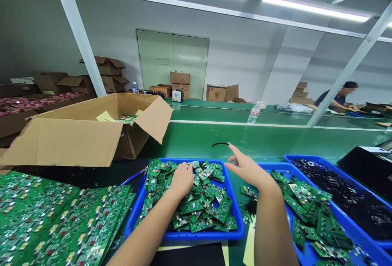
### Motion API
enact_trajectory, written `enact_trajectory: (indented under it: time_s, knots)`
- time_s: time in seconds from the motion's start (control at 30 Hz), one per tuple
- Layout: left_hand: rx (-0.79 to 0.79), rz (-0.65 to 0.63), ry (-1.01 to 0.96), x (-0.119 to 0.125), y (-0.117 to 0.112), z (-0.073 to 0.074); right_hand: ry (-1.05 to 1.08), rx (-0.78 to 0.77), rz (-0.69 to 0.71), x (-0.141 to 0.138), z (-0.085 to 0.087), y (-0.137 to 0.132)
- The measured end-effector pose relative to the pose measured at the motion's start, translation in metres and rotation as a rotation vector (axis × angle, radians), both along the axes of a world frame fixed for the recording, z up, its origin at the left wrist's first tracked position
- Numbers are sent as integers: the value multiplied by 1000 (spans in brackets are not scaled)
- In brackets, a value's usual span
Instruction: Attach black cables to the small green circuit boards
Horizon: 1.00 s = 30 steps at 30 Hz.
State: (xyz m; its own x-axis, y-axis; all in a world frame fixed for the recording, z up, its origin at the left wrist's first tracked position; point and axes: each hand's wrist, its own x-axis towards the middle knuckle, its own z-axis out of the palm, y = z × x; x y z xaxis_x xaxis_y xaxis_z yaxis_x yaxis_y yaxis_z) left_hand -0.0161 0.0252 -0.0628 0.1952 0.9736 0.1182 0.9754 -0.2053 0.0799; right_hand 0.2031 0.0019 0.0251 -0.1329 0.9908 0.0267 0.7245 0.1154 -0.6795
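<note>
My left hand (181,180) rests knuckles-up on the heap of small green circuit boards (199,202) in a blue tray (183,233); its fingers curl down into the pile, and what they grip is hidden. Above the tray's far right corner my right hand (246,168) hovers with fingers spread and nothing in it. A thin black loop (220,144) lies on the green belt just beyond that hand.
Large green circuit panels (58,221) are stacked at the near left. An open cardboard box (92,131) stands behind them. To the right sit a blue tray of boards (309,213) and one of black parts (346,192). A water bottle (254,113) stands on the belt; a person (339,96) works far right.
</note>
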Motion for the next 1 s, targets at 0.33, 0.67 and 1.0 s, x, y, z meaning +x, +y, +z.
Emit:
enact_trajectory:
  time_s: [0.33,0.67,1.0]
  knots:
    - [-69,-89,-56,-4,9,-1,-38,-36,10,1,-3,8]
    - [-17,-41,-128,-1,6,5,-59,-56,-59,7,-4,9]
    - [-20,30,-171,-3,7,-1,35,28,-25,5,-2,5]
